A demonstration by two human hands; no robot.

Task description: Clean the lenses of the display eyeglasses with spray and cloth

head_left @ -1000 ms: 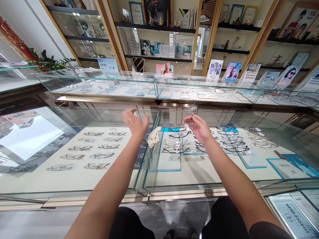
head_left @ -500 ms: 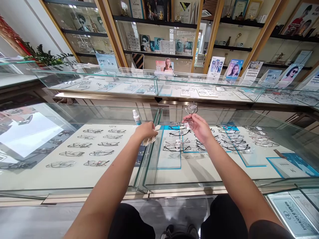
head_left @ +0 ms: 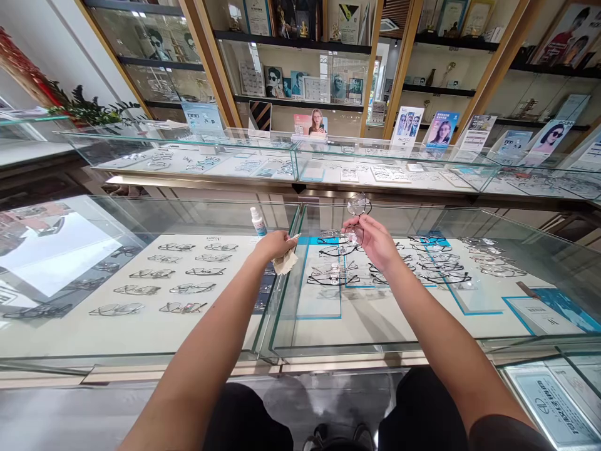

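Note:
My left hand (head_left: 276,244) is closed on a beige cleaning cloth (head_left: 285,262), which hangs down below the fingers. Just behind that hand, a white spray bottle (head_left: 257,222) stands upright on the glass counter. To the right, my right hand (head_left: 375,241) pinches a pair of thin-framed eyeglasses (head_left: 359,204) above the counter. One round lens points up above the fingertips; the other is lower, partly hidden by the fingers and hard to pick out against the frames behind.
Two glass display cases meet under my hands. Several eyeglasses (head_left: 192,288) lie in rows in the left case, and more dark frames (head_left: 441,275) in the right one. Behind runs a second glass counter (head_left: 211,164) with standing cards (head_left: 406,128). Shelves line the wall.
The cloth in my left hand has shifted and now hangs more spread out below the fingers. The eyeglasses in my right hand have turned slightly; the right hand stays nearly in place.

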